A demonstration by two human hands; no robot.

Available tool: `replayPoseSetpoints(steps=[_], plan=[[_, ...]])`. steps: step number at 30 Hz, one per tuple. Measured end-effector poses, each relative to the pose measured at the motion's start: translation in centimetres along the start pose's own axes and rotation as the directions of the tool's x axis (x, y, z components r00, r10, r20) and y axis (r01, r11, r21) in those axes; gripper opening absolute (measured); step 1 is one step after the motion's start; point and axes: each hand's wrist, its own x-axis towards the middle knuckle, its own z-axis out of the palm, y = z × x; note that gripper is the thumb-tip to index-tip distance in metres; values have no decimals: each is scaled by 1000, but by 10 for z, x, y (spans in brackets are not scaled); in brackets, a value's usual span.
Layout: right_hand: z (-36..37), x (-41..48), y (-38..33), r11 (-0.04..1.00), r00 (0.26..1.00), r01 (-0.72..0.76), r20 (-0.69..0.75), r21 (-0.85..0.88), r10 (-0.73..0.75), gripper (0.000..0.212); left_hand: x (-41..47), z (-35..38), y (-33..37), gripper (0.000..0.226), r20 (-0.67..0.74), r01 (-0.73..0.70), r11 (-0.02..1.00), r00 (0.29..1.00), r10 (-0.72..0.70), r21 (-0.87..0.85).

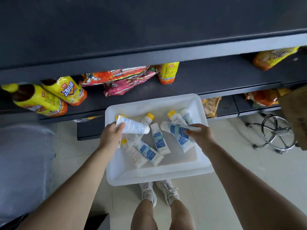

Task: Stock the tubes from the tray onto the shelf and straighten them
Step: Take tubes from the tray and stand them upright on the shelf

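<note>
Tubes (pixel 159 141) lie jumbled in the white tray (pixel 157 175), just near of the dark shelf (pixel 216 75). Left hand (pixel 110 136) grips a white tube (pixel 132 126) above them; right hand (pixel 201 135) pinches a blue-and-white tube (pixel 176 130).

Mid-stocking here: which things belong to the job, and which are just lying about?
Job: tray, loose tubes, left hand gripping left tube, right hand gripping right tube, shelf.
Lying about: bottles, snack bags, stool.
</note>
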Motion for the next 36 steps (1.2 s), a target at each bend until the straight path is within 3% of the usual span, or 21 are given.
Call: replayPoseSetpoints(steps=[3,7,12,15,18,21,27,32,36], plan=[[-16,-22,-37,996,996,89,-17,-28,-90,17,-17,-16,36,22,24,-65,998,998,64,23],[-46,-61,-90,969,970,231,-62,-85,-237,20,-47,-39,84,28,14,-133,986,991,135,-99],[-92,-113,-143,948,943,316,-127,48,-308,18,-95,-64,140,45,-9,-296,948,955,298,-119],[-124,-146,-174,915,909,398,-163,71,-383,29,-126,-76,176,28,-50,-376,920,927,373,-113],[-158,-176,-199,877,871,476,-178,69,-458,27,-162,-80,215,20,-117,-440,884,897,426,-159],[-198,-202,-215,829,824,553,-199,78,-531,24,-199,-76,252,7,-172,-524,837,849,499,-160],[-297,-255,-234,727,727,678,-249,108,-640,32,-282,-43,324,13,-288,-641,727,764,577,-246],[-381,-295,-234,640,612,760,-207,-116,-764,29,-349,-12,388,12,-293,-767,630,634,716,-121],[-437,-322,-243,582,544,798,-230,-155,-807,23,-392,7,433,14,-280,-823,563,560,780,-78]])
